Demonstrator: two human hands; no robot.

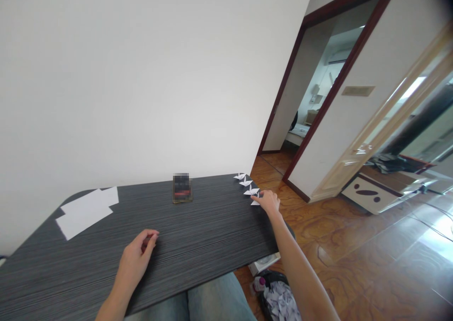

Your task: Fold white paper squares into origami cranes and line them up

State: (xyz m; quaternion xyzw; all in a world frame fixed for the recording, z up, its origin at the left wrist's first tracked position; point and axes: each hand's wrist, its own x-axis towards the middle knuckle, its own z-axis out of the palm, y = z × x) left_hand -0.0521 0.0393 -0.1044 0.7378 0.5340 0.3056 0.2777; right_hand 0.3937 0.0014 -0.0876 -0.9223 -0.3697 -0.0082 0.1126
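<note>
Nearby, at 6 o'clock, the person's jeans (219,302) sit below the edge of a dark striped tabletop (212,226). At 7 o'clock, the left hand (136,259) rests on the table, loosely curled and holding nothing visible. A black bag of crumpled white paper (278,300) sits on the floor at 5 o'clock. At 1 o'clock, the right hand (267,202) is partly open, its extended index finger against the nearest of four white origami cranes (255,200). The cranes line the table's right edge. At 12 o'clock stands a small dark packet (182,188), too blurred to read. Two white paper sheets (85,212) lie at 10 o'clock. An open doorway (318,90) lies beyond, at 1 o'clock.
</note>
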